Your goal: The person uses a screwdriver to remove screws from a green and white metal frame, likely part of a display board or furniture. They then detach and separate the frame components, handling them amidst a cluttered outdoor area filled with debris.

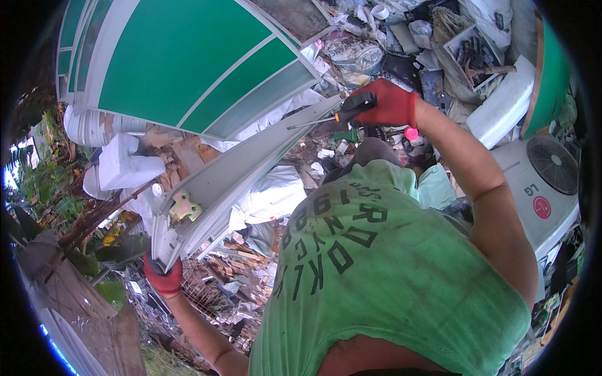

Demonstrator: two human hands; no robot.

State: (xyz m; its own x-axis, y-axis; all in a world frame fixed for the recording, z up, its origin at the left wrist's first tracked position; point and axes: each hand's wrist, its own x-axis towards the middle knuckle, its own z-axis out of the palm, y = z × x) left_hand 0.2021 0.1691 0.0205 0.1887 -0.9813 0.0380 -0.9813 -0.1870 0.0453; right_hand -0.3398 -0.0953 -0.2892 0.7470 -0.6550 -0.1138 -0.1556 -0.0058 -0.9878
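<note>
A long off-white panel [244,156] slants across the middle, its narrow end up at the right and its wider end down at the left. A yellowish metal bracket [185,207] sits on its lower end. My left hand [164,277], in a red and black glove, is closed round that lower end. In my right hand [384,104], gloved alike, is a screwdriver [343,116] with a black and orange handle. Its thin shaft points left across the panel's upper part. Whether the tip touches the panel, I cannot tell.
A large green panel with white framing [175,56] stands at the upper left. White foam pieces [128,164] lie below it. On the right is a fan unit in a pale casing [520,182]. Mixed scrap, bags and a tray of parts [475,57] cover the far right ground.
</note>
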